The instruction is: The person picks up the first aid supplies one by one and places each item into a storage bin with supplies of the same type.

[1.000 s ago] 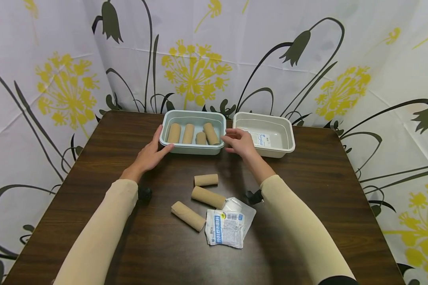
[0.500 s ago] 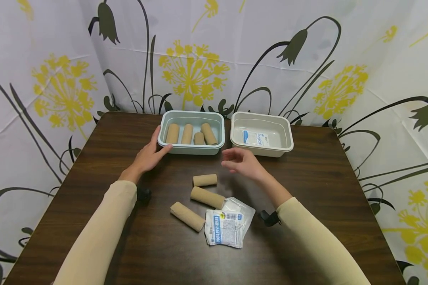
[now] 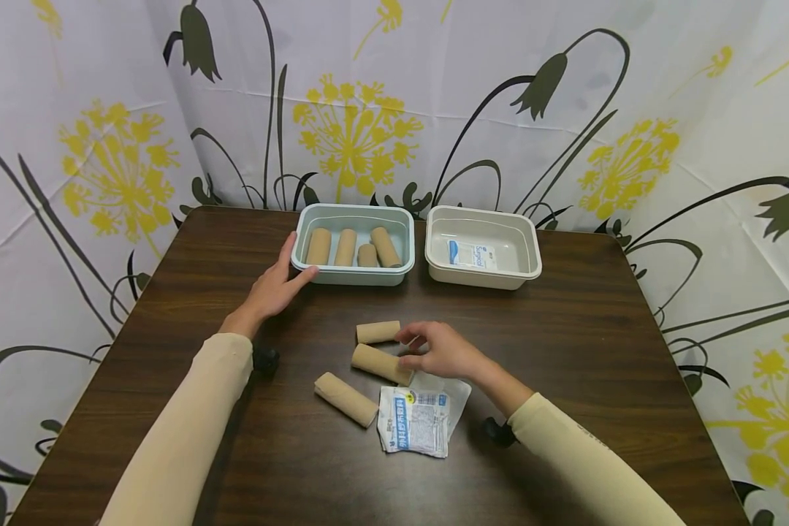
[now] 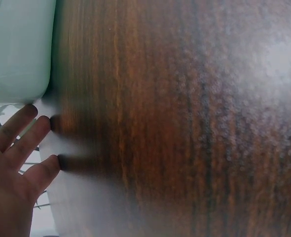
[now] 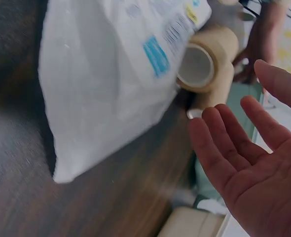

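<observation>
My left hand (image 3: 269, 292) rests against the left front corner of a pale blue bin (image 3: 368, 278), thumb at the front rim and fingers along its side. Several cardboard tubes (image 3: 345, 248) lie inside that bin. With fingers spread and relaxed, my right hand (image 3: 446, 352) hovers at the right ends of a short cardboard tube (image 3: 376, 332) and a longer cardboard tube (image 3: 376, 362), holding nothing. A third loose cardboard tube (image 3: 345, 399) lies nearer. White and blue gauze dressing packets (image 3: 416, 425) overlap just below the right hand; the right wrist view shows a packet (image 5: 101, 89) close up.
An off-white bin (image 3: 476, 278) stands right of the blue one, with a flat surgical dressing packet (image 3: 471, 255) inside. Both stand near the back edge of the dark wooden table (image 3: 585, 329). A flower-patterned curtain (image 3: 368, 58) hangs behind.
My right hand has moved away from the gap between the two bins, back toward me and down to the loose tubes. My left hand has stayed at the blue bin's corner.
</observation>
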Motion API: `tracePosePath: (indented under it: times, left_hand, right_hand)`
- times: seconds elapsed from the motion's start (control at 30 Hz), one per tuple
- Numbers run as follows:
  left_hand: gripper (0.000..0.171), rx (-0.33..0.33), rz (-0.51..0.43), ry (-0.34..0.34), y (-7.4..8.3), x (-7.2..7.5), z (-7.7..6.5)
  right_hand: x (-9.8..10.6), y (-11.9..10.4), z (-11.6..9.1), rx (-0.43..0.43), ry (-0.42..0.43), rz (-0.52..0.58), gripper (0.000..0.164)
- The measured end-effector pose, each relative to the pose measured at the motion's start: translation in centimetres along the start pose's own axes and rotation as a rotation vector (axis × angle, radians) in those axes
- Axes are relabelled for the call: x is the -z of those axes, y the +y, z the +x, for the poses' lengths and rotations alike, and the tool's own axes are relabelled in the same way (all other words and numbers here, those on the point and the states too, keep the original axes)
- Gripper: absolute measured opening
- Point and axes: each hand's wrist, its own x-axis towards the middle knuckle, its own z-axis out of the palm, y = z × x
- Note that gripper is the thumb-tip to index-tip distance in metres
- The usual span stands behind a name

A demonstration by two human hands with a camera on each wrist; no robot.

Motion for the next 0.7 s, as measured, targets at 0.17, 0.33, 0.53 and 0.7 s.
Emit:
tracePosePath:
  times: [0.17,0.33,0.53,0.7]
  left_hand:
    - [0.087,0.004,-0.002,0.006,0.0,-0.1,0.1]
    - [0.087,0.008,-0.002,0.004,0.0,-0.1,0.2]
    - [0.086,0.005,-0.004,0.006,0.0,0.0,0.2]
    - [0.086,0.005,-0.001,0.002,0.0,0.0,0.0]
  right_hand:
    - [-1.2,-0.1,-0.2,0.015,-0.02,-0.086,0.038]
    - [-1.9,-0.1,-0.1,0.02,-0.013,-0.156,0.038]
    - [-2.4,0.0,-0.1,0.048,0.004,-0.197,0.041]
    - [-2.6,0.0,-0.1,0.055,-0.002,-0.215,0.043]
